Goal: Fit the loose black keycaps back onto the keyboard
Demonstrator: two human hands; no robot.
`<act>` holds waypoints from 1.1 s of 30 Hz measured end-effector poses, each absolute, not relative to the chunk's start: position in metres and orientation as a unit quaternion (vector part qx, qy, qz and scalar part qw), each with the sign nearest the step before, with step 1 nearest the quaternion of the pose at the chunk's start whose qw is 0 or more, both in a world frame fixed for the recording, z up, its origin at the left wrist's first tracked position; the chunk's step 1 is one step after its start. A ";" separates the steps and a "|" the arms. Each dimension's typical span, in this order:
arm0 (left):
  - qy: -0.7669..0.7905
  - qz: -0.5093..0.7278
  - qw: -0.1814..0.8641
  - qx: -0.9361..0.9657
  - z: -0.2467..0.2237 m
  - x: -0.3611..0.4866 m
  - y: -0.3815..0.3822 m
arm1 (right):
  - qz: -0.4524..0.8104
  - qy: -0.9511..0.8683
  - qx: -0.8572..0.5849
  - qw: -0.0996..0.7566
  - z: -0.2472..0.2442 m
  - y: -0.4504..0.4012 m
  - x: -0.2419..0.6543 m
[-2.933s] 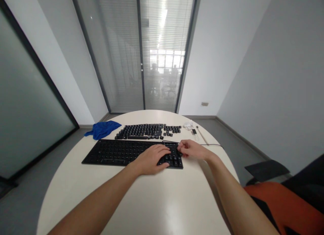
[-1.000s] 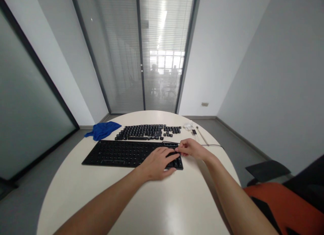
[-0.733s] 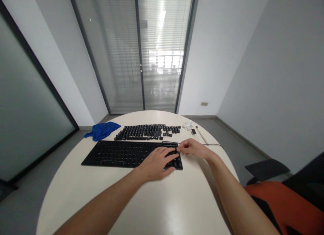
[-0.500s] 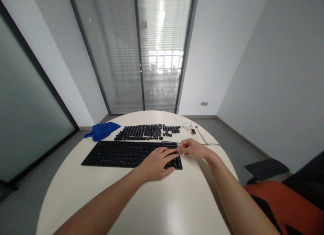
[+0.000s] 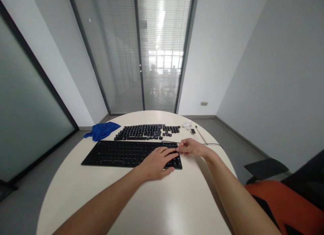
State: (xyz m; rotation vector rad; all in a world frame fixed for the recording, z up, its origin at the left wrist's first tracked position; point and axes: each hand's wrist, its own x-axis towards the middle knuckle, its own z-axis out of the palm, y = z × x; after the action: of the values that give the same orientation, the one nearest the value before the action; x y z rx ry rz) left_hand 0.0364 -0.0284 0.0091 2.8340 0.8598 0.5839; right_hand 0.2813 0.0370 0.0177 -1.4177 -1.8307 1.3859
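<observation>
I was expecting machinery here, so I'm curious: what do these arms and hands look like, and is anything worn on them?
They are a person's. The left hand and right hand show no gloves, rings or watch. The left forearm and right forearm are bare to the picture's edge, with no sleeves, cables or markings visible.

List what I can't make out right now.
Head view: whether the right hand holds anything; its own curl hides it.
Head view: part of the keyboard number pad, under the left hand.
Head view: lettering on loose keycaps, too small.
Head view: office chair, cut off by right edge.
</observation>
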 end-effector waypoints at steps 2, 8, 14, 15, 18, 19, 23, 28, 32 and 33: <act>0.289 0.193 0.056 0.936 0.008 0.037 -0.029 | 0.511 -0.662 -0.507 0.210 0.015 0.039 0.283; 0.292 0.189 0.048 0.936 0.006 0.037 -0.029 | 0.518 -0.664 -0.500 0.202 0.011 0.038 0.285; 0.287 0.192 0.046 0.938 0.006 0.035 -0.029 | 0.490 -0.705 -0.464 0.218 0.014 0.033 0.283; 0.286 0.191 0.045 0.938 0.005 0.035 -0.029 | 0.465 -0.717 -0.466 0.230 0.012 0.034 0.283; 0.287 0.190 0.040 0.938 0.004 0.035 -0.029 | 0.321 -0.741 -0.511 0.294 0.001 0.045 0.283; 0.287 0.191 0.038 0.938 0.004 0.035 -0.029 | 0.255 -0.742 -0.537 0.310 -0.003 0.049 0.283; 0.292 0.198 0.031 0.935 0.003 0.035 -0.030 | 0.104 -0.720 -0.616 0.302 -0.017 0.063 0.283; 0.296 0.215 0.028 0.930 0.004 0.034 -0.031 | 0.063 -0.722 -0.633 0.273 -0.022 0.070 0.278; 0.295 0.221 0.028 0.929 0.005 0.034 -0.031 | 0.038 -0.720 -0.650 0.241 -0.019 0.075 0.271; 0.296 0.221 0.029 0.929 0.005 0.034 -0.031 | 0.029 -0.717 -0.658 0.229 -0.019 0.076 0.270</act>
State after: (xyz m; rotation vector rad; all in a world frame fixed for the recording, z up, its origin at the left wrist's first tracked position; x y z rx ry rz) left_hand 0.0345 -0.0314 0.0049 2.8662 0.9127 0.6820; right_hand 0.2698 0.0758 -0.0186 -1.8108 -1.9741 0.0799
